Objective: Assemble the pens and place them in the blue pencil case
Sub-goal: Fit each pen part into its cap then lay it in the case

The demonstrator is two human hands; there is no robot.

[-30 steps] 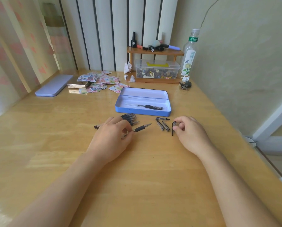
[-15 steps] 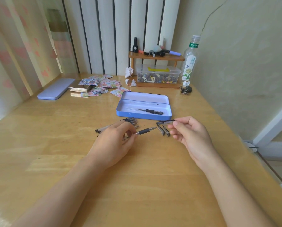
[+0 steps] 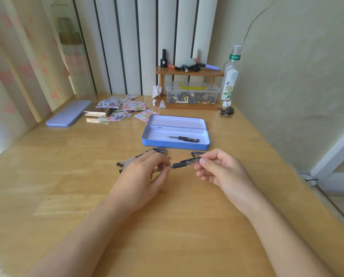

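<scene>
The open blue pencil case [image 3: 147, 139] lies at mid-table with one capped pen [image 3: 184, 138] inside it. Just in front of it, my left hand [image 3: 142, 177] pinches the barrel of a clear pen [image 3: 180, 164] with a black grip. My right hand [image 3: 221, 169] holds a dark cap [image 3: 194, 160] that sits over the pen's tip end. Several uncapped pens [image 3: 141, 156] lie in a bunch behind my left hand, partly hidden by it. One loose cap [image 3: 197, 153] rests on the table near the case's front wall.
The case's lid [image 3: 69, 113] lies far left beside scattered sticker sheets [image 3: 125, 108]. At the back stand a small wooden shelf [image 3: 189, 71], a clear box [image 3: 193, 93] of small items and a tall bottle [image 3: 231, 74]. The right wall runs along the table's right edge.
My right hand picked a cap off the table and brought it leftwards onto the tip of the pen held by my left hand. Both hands lifted slightly.
</scene>
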